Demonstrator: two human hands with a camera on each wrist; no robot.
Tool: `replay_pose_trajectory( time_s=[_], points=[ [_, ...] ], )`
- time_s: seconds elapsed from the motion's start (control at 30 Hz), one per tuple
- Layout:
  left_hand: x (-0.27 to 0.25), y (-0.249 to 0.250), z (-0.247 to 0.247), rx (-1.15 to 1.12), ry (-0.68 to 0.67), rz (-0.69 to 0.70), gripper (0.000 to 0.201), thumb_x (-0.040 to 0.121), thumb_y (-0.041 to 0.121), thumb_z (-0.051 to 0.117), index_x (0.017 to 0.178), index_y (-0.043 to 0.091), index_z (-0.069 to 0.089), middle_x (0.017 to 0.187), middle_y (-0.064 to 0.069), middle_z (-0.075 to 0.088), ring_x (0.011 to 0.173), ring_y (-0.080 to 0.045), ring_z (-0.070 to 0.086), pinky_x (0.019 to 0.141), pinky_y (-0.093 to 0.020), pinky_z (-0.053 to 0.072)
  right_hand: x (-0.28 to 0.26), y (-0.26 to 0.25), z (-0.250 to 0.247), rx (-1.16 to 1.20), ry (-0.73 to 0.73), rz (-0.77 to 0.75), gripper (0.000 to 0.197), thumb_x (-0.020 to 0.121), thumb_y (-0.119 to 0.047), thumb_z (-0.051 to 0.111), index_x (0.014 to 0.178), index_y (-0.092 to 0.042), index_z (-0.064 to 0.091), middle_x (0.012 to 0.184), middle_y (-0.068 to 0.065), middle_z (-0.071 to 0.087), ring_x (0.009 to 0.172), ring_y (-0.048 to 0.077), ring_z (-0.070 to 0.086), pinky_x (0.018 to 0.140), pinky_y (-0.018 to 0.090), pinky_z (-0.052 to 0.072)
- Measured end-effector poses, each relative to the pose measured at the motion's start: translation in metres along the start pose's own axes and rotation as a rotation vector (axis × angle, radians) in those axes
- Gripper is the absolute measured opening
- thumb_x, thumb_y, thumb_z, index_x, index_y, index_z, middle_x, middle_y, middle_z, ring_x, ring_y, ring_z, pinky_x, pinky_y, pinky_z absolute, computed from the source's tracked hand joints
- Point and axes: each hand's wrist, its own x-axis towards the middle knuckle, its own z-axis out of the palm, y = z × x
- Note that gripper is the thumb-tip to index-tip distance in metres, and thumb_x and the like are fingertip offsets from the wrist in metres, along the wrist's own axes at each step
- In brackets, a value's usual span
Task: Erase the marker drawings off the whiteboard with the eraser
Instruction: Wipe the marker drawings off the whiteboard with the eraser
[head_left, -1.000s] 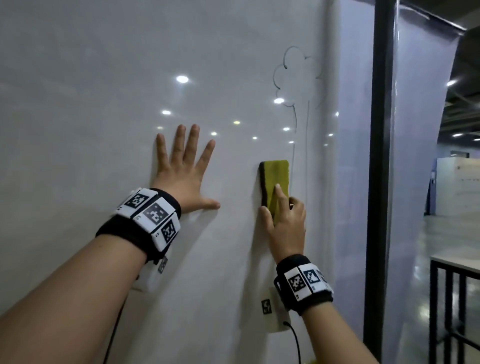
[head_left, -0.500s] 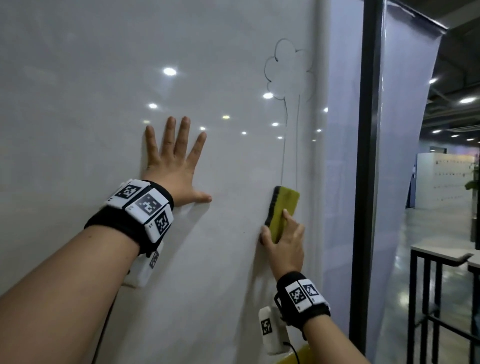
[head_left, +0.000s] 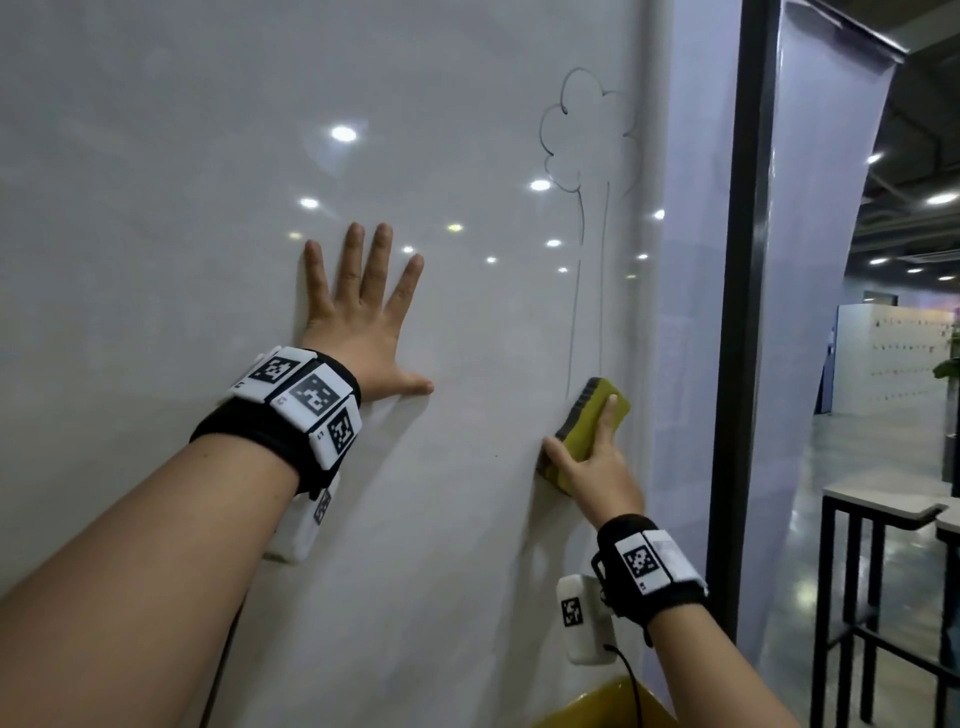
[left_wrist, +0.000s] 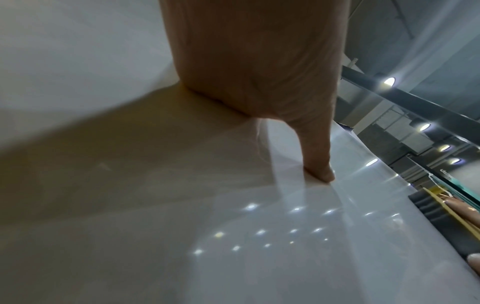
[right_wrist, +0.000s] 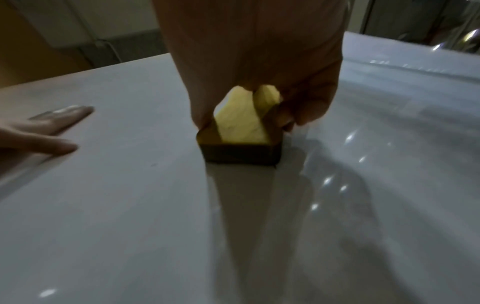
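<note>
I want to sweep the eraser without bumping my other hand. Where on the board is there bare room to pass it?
Bare whiteboard lies between the left hand and the eraser, and below both. Free board also runs up beside the tree drawing. It is tight rightward: the right hand works close to the board's edge.

Left hand (left_wrist: 249, 67) flat on whiteboard (left_wrist: 182, 236); eraser (left_wrist: 436, 209) at right edge.

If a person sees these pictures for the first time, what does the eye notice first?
First the yellow eraser, which the right hand presses on the whiteboard at the foot of the drawn tree. Then the left hand, spread flat on the board, left of the eraser.
</note>
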Motion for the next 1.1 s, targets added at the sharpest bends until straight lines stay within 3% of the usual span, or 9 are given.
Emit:
replay_pose_trajectory(
  time_s=[0.13, 0.2, 0.3, 0.4, 0.5, 0.6, 0.77, 0.97, 1.1],
  points=[
    [0.0, 0.001, -0.001, 0.009, 0.004, 0.003, 0.125, 0.068, 0.081, 0.047, 0.141, 0.019, -0.033, 0.144, -0.016, -0.043, 0.133, -0.037, -0.037, 0.102, -0.061, -0.021, 0.013, -0.004, -0.009, 0.102, 0.086, 0.132, 0.084, 0.091, -0.056, 0.042, 0.147, -0.035, -0.018, 0.136, 0.017, 0.049, 0.113, 0.037, 0.054, 0.091, 0.04, 0.041],
    [0.0, 0.001, 0.0, 0.009, 0.006, 0.002, 0.125, 0.068, 0.081, 0.047, 0.14, 0.019, -0.034, 0.144, -0.016, -0.043, 0.133, -0.037, -0.037, 0.102, -0.061, -0.021, 0.002, -0.01, 0.0, -0.018, 0.115, -0.003, 0.079, 0.092, -0.058, 0.037, 0.146, -0.038, -0.016, 0.132, 0.013, 0.047, 0.107, 0.036, 0.056, 0.083, 0.039, 0.043],
    [0.0, 0.001, 0.0, 0.022, 0.006, -0.005, 0.125, 0.068, 0.082, 0.046, 0.139, 0.019, -0.036, 0.143, -0.017, -0.044, 0.133, -0.038, -0.037, 0.101, -0.06, -0.022, -0.01, -0.011, 0.011, -0.202, 0.108, -0.262, 0.073, 0.091, -0.06, 0.033, 0.145, -0.043, -0.012, 0.109, 0.004, 0.042, 0.093, 0.029, 0.055, 0.073, 0.035, 0.046],
    [0.0, 0.001, 0.0, 0.03, 0.007, -0.009, 0.125, 0.068, 0.082, 0.046, 0.139, 0.019, -0.036, 0.143, -0.016, -0.044, 0.133, -0.038, -0.037, 0.101, -0.06, -0.022, 0.008, -0.008, 0.006, -0.184, 0.27, -0.314, 0.067, 0.094, -0.047, 0.043, 0.149, -0.036, 0.007, 0.11, 0.013, 0.043, 0.102, 0.031, 0.043, 0.086, 0.038, 0.041],
    [0.001, 0.001, 0.001, 0.026, 0.011, -0.007, 0.124, 0.068, 0.082, 0.046, 0.139, 0.02, -0.035, 0.143, -0.016, -0.044, 0.133, -0.037, -0.038, 0.1, -0.06, -0.023, 0.031, -0.01, 0.003, 0.079, 0.377, -0.278, 0.06, 0.094, -0.033, 0.051, 0.148, -0.029, 0.024, 0.115, 0.021, 0.043, 0.11, 0.034, 0.04, 0.099, 0.039, 0.034],
    [0.001, 0.001, 0.001, 0.023, 0.015, -0.007, 0.125, 0.068, 0.082, 0.046, 0.139, 0.02, -0.035, 0.143, -0.015, -0.045, 0.133, -0.037, -0.038, 0.099, -0.059, -0.024, 0.033, -0.019, 0.009, 0.235, 0.456, -0.242, 0.054, 0.092, -0.027, 0.057, 0.142, -0.025, 0.039, 0.118, 0.021, 0.043, 0.114, 0.034, 0.041, 0.1, 0.037, 0.034],
    [0.0, 0.0, 0.0, 0.019, 0.008, -0.007, 0.126, 0.067, 0.083, 0.046, 0.133, 0.021, -0.041, 0.141, -0.014, -0.047, 0.132, -0.036, -0.04, 0.099, -0.059, -0.025, 0.024, -0.01, 0.014, 0.075, 0.465, -0.51, 0.051, 0.086, -0.026, 0.066, 0.135, -0.023, 0.051, 0.113, 0.021, 0.05, 0.104, 0.035, 0.05, 0.081, 0.039, 0.046],
    [-0.001, 0.0, -0.002, 0.022, -0.018, -0.013, 0.126, 0.065, 0.084, 0.045, 0.128, 0.023, -0.045, 0.131, -0.011, -0.056, 0.119, -0.031, -0.051, 0.098, -0.058, -0.026, 0.056, -0.015, -0.008, 0.133, 0.54, -0.255, 0.054, 0.088, -0.033, 0.061, 0.139, -0.025, 0.046, 0.112, 0.023, 0.049, 0.107, 0.037, 0.046, 0.089, 0.044, 0.043],
    [-0.001, 0.001, -0.005, 0.028, -0.045, -0.019, 0.126, 0.065, 0.085, 0.045, 0.128, 0.023, -0.045, 0.128, -0.011, -0.058, 0.115, -0.031, -0.054, 0.098, -0.058, -0.027, 0.037, -0.011, 0.012, 0.052, 0.482, -0.569, 0.05, 0.084, -0.039, 0.061, 0.132, -0.028, 0.052, 0.105, 0.02, 0.052, 0.096, 0.036, 0.051, 0.068, 0.042, 0.049]
  ],
)
